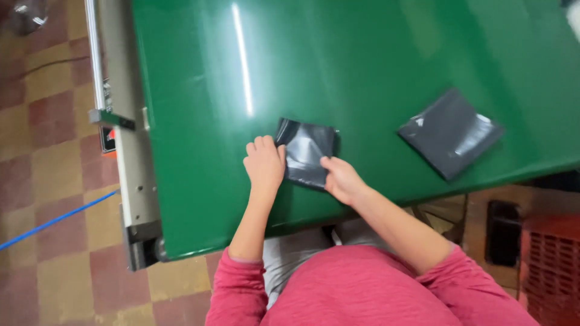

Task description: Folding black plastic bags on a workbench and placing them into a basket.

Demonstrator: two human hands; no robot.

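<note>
Glossy green surface (362,72), metal side rail (130,157) at left, above checkered floor tiles (54,133). Small dark plastic bag (305,151), folded, wrinkled, near edge: left hand (264,164) presses its left side, fingers together; right hand (341,179) pinches its near right corner. Second flat grey bag (450,133) lies well right. Red crate (553,265) cut off.

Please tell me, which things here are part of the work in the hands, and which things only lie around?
In use:
- small dark plastic bag, held at its edges by left hand and right hand
- green table under it

Lying about:
- second dark bag, untouched
- blue cord on the floor
- red crate
</note>
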